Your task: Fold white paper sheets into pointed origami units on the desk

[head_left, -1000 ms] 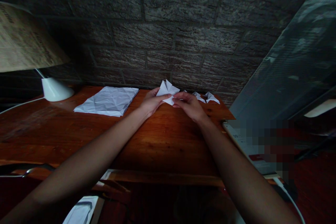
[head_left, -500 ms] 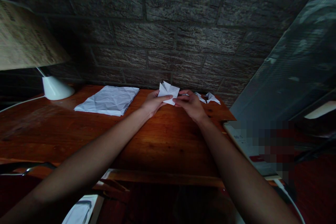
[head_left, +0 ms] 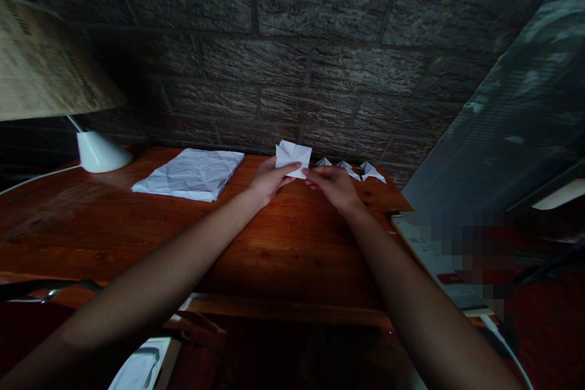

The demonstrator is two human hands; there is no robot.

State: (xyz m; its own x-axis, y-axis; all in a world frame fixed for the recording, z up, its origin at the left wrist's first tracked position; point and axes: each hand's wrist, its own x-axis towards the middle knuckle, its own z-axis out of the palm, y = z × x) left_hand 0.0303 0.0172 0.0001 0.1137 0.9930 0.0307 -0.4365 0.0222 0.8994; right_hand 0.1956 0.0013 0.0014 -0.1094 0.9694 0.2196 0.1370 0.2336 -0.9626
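Observation:
A small folded white paper shape (head_left: 292,157) is held just above the far edge of the wooden desk (head_left: 283,244). My left hand (head_left: 269,181) pinches its lower left part with thumb and fingers closed. From the other side, the fingertips of my right hand (head_left: 333,186) pinch its lower right corner. Both forearms reach forward over the desk.
A creased white sheet (head_left: 192,174) lies flat at the back left. Several small folded paper pieces (head_left: 351,169) lie by the brick wall on the right. A lamp with a white base (head_left: 98,152) stands far left. A book or papers (head_left: 434,256) sit on the right.
The folded paper has turned slightly between my fingers and sits a little more to the left; my right hand has slid to its lower corner. The view has shifted slightly.

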